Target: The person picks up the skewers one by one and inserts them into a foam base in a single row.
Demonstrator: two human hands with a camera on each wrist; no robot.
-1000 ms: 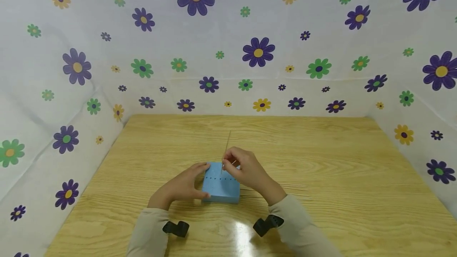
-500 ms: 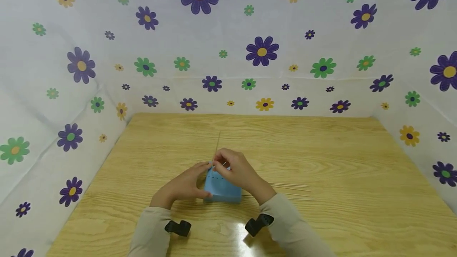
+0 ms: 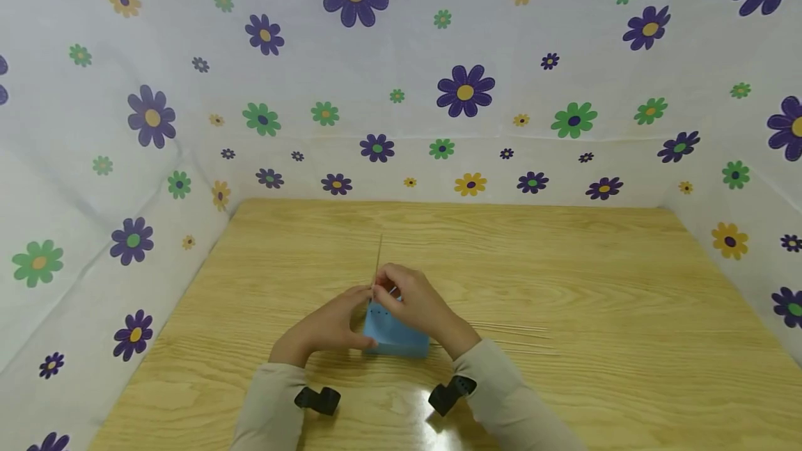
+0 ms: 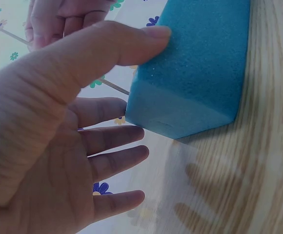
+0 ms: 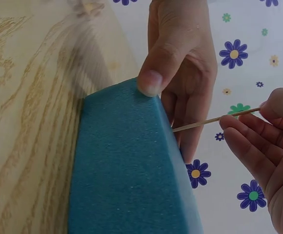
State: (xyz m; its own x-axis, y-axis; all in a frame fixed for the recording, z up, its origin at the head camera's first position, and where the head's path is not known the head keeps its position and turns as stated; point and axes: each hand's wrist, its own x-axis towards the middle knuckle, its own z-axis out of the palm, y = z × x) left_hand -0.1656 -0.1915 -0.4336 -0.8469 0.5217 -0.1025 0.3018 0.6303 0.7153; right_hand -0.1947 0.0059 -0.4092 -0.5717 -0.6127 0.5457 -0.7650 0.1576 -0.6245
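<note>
My left hand (image 3: 322, 324) grips the left end of a blue foam block (image 3: 397, 338), which lies on the table with a row of small dark holes across its top. In the left wrist view the thumb presses the block's front side, and the index fingertip meets its far edge; the other fingers extend past the end. A thin bamboo skewer (image 5: 200, 125) is pinched between the thumb and fingers of my right hand (image 3: 418, 303). It stands nearly upright, its lower end at the block's top near the left end of the row. The right hand covers part of the block.
Several more skewers (image 3: 514, 329) lie on the wooden table (image 3: 595, 277) to the right of the block, partly behind the right forearm. A white flowered cloth (image 3: 401, 54) hangs around the back and sides of the table.
My right hand has carried the skewer leftward along the row of holes, from near its middle to its left end. The left hand keeps its hold on the block.
</note>
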